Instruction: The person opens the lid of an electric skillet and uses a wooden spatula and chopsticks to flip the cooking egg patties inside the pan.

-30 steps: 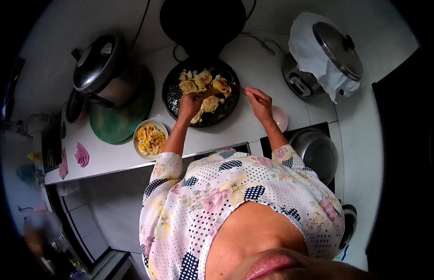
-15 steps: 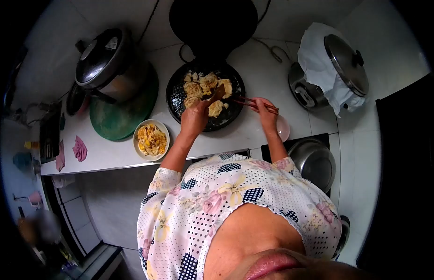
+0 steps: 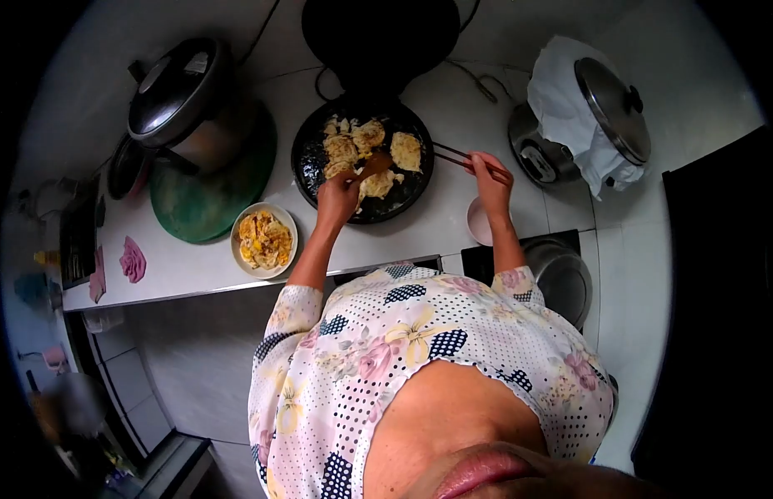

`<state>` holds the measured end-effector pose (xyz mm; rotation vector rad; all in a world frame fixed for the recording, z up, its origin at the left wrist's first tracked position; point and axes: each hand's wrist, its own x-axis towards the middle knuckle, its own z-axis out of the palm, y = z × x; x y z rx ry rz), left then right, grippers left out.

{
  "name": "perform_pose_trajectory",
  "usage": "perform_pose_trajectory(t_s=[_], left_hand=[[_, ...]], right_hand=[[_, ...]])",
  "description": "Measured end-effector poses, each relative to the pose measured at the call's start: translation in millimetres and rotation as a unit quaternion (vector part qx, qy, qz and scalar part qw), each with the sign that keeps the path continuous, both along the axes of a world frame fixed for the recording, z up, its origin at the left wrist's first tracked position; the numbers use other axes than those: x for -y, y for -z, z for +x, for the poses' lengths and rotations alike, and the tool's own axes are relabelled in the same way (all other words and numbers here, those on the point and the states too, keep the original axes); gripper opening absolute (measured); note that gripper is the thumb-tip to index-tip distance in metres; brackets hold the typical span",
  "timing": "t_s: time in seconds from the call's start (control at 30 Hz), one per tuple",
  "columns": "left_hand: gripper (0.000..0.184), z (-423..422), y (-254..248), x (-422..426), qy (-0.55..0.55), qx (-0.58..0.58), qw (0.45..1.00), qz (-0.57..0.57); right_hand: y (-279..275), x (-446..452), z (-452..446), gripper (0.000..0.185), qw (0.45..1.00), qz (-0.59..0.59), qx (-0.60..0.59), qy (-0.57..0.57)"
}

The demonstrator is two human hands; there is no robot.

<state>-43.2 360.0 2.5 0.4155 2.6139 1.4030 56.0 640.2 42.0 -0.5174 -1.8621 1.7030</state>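
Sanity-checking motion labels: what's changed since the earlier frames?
Right hand drew the chopsticks rightward, away from the right-side egg to the pan edge. Left hand moved the spatula left, off that egg, which lies flat, paler side up. Nothing let go; food bowl unmoved.

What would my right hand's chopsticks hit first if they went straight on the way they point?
The chopsticks in your right hand would likely meet the right rim of the black pan first, though their height is unclear.

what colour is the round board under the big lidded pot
Green; the head view shows the board best.
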Motion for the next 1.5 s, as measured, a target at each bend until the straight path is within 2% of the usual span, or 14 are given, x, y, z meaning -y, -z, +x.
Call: perform_pose_trajectory(t_s=[0.1,0.2,0.23,0.33,0.37,0.43,0.5,0.63,0.73,0.77,0.93,1.07,1.37,1.5], left_hand=[[0.023,-15,22,-24,-0.015,0.064,0.996,0.057],[0.023,-12,23,-34,-0.035,0.080,0.991,0.098],[0.022,-7,21,-31,-0.036,0.020,0.995,0.092],[0.022,10,3,-9,-0.040,-0.014,0.997,0.068],[0.023,11,4,0,-0.035,0.043,0.997,0.046],[0.021,17,3,17,-0.054,0.014,0.998,0.027],[0.019,23,6,28,-0.067,-0.034,0.997,0.009],[0.020,28,19,51,-0.095,0.018,0.994,0.051],[0.020,35,22,65,-0.110,0.018,0.992,0.058],[0.020,37,21,70,-0.123,0.046,0.989,0.072],[0.019,47,11,74,-0.149,0.131,0.971,0.132],[0.020,51,21,69,-0.138,0.090,0.979,0.123],[0.022,59,2,95,-0.186,0.093,0.967,0.146],[0.023,51,18,86,-0.159,0.050,0.978,0.126]], right_hand=[[22,4,-21,0.016,0.995,0.099,0.016,0.004],[24,10,-22,0.016,0.994,0.105,0.034,-0.003],[22,9,-22,0.017,0.995,0.091,0.040,-0.005],[2,11,-11,0.018,0.996,0.073,0.058,-0.010],[3,10,-10,0.018,0.996,0.081,0.047,-0.010],[4,8,-12,0.018,0.995,0.099,0.027,-0.010],[4,16,-21,0.018,0.997,0.067,0.001,-0.034],[18,27,-35,0.018,0.995,0.029,-0.002,-0.095],[27,9,-34,0.017,0.998,-0.018,0.019,-0.053],[18,8,-34,0.017,0.998,0.030,0.006,-0.063],[5,24,-50,0.018,0.993,-0.008,0.023,-0.119],[31,47,-67,0.019,0.982,-0.061,0.029,-0.174],[21,-5,-66,0.018,0.995,-0.008,0.019,-0.094],[30,-13,-74,0.019,0.997,-0.022,0.041,-0.068]])
